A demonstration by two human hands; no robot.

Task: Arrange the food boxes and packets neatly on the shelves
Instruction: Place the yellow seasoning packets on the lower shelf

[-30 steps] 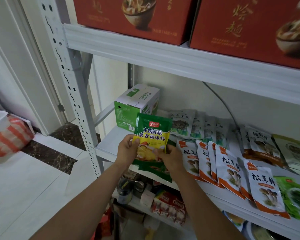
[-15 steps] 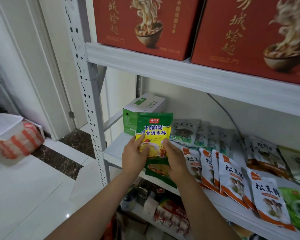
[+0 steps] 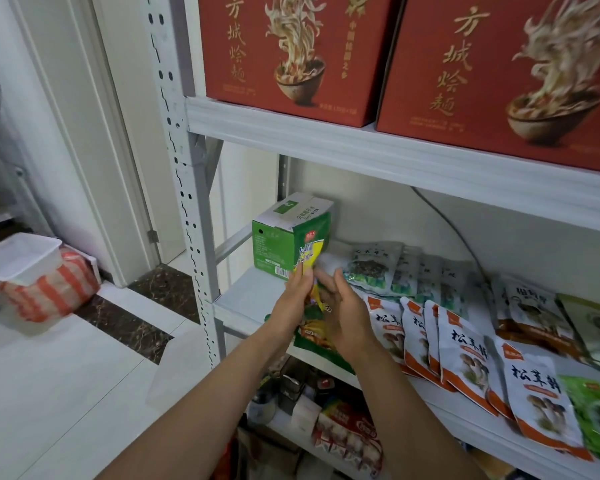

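I hold a green and yellow seasoning packet (image 3: 313,244) upright and edge-on against the green and white box (image 3: 273,244) at the left end of the middle shelf (image 3: 248,296). My left hand (image 3: 291,303) grips its left side. My right hand (image 3: 345,318) lies along its right side with fingers fairly straight. A second green packet (image 3: 314,342) lies flat on the shelf under my hands, partly hidden. A row of orange and white mushroom packets (image 3: 465,355) overlaps to the right. Dark green packets (image 3: 371,268) stand behind them.
Two red noodle boxes (image 3: 291,46) (image 3: 499,64) fill the upper shelf (image 3: 326,140). The perforated upright (image 3: 187,202) stands left of my hands. Jars and red packets (image 3: 343,431) crowd the lower shelf. A white tub on a striped bag (image 3: 25,265) sits on the floor at left.
The packet has been raised and turned from facing me to edge-on, moving back against the green box. My hands came closer together. The camera has tilted up.
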